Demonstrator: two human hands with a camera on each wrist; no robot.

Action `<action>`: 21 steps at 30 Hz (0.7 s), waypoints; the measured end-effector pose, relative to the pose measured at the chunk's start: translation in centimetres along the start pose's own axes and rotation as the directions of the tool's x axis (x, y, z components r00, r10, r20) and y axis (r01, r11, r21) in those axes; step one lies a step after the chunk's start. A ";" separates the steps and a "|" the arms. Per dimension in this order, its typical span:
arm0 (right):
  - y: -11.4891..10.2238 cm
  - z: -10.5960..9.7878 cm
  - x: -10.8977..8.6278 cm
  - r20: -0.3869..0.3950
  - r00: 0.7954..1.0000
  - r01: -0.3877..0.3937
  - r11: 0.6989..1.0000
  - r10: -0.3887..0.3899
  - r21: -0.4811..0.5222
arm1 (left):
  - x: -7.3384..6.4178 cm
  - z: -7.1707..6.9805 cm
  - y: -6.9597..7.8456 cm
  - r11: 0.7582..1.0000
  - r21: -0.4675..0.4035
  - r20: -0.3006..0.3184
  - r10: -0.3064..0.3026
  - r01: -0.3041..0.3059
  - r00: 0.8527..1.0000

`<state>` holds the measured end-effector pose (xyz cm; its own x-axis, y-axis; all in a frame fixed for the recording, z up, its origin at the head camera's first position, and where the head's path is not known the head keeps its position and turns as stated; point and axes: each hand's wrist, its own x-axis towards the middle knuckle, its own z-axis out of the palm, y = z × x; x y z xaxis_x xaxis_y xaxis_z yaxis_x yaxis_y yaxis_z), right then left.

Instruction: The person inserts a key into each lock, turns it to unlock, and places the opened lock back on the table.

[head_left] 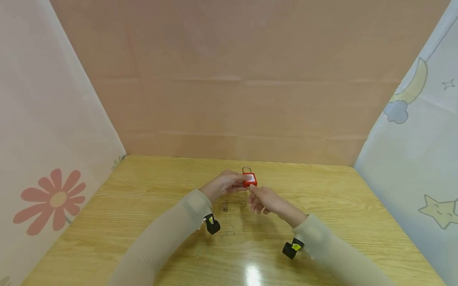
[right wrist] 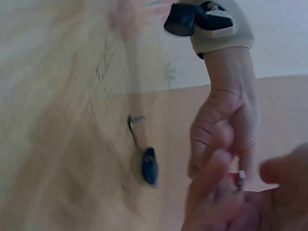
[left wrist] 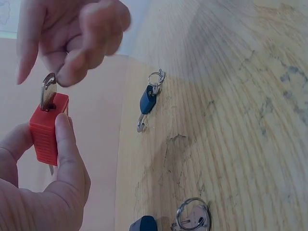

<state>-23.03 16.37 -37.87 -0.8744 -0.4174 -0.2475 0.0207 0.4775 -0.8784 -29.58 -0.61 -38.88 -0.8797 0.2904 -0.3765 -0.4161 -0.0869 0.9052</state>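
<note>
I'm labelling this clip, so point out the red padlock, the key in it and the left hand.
Red padlock (left wrist: 44, 136): left wrist view, on the side of its body.
Key (left wrist: 49, 91): left wrist view, on its protruding head.
Left hand (head_left: 225, 183): head view, between wrist and fingers.

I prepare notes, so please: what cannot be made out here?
Head view: any text on the label, too small, partly under left hand.
Left wrist view: full shape of a dark object, cut off by the bottom edge.
Right wrist view: most of the red padlock, behind the right hand.
</note>
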 end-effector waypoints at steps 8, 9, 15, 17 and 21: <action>-0.5 1.2 -1.2 -0.219 0.913 -0.032 0.477 -0.343 -0.878 | 0.1 0.1 -0.3 1.000 0.029 0.006 -0.004 0.004 1.000; -0.2 1.4 -1.1 -0.218 0.884 -0.048 0.382 -0.415 -0.923 | 0.1 0.2 -0.3 1.000 0.031 0.008 -0.004 0.004 1.000; 0.9 2.5 -0.1 -0.141 0.708 -0.142 0.056 -0.692 -0.988 | -0.1 0.3 -0.4 0.999 0.046 -0.003 0.012 -0.012 1.000; 0.8 2.6 0.0 -0.144 0.730 -0.121 0.080 -0.668 -0.989 | -0.1 0.4 -0.4 0.999 0.050 -0.006 0.011 -0.010 1.000; 0.1 2.1 -0.1 -0.143 0.881 0.000 0.302 -0.451 -0.953 | -0.1 0.4 -0.4 0.999 0.052 0.001 0.009 -0.009 1.000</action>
<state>-21.92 14.78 -38.81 -0.8490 -0.4724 0.2368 -0.4558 0.8814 0.1241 -29.22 -0.24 -39.15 -0.8831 0.2907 -0.3683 -0.3957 -0.0395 0.9175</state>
